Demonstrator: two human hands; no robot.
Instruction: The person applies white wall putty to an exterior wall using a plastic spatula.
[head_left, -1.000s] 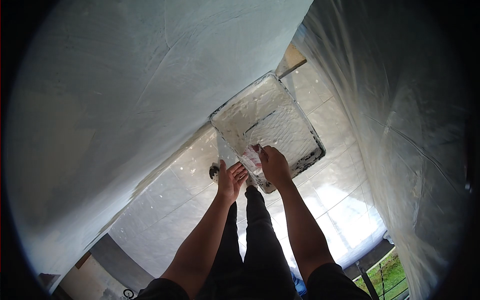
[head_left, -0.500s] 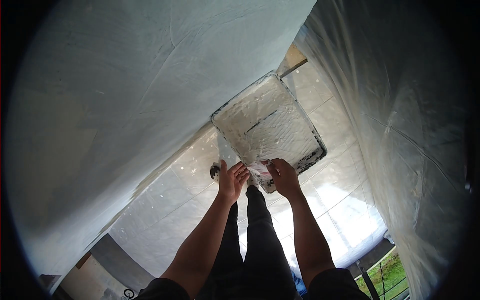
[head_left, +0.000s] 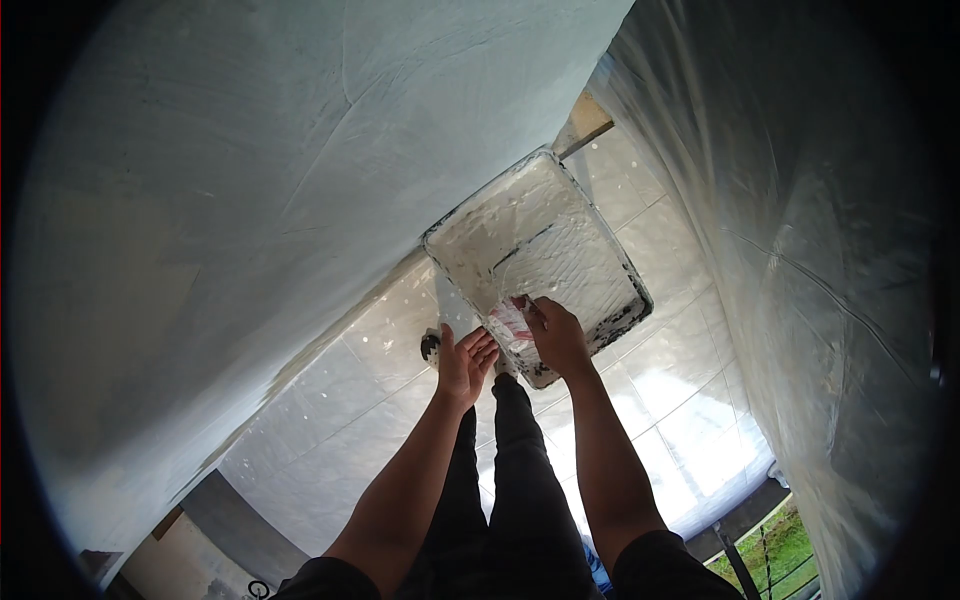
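A paint tray with a black-smeared rim is coated in thick off-white paint. Over its near left part, my right hand pinches a pink-and-white piece covered in white paint; its exact kind is unclear. My left hand is beside the tray's near left edge, palm turned up and fingers spread, with nothing in it.
A large pale wall runs along the left side. Clear plastic sheeting hangs at the right. Tiled floor with paint specks lies below. A wooden piece is past the tray. My legs stand near the tray.
My right hand has moved a little up and left over the tray with the pink-and-white piece, which now shows more fully. My left hand has barely moved.
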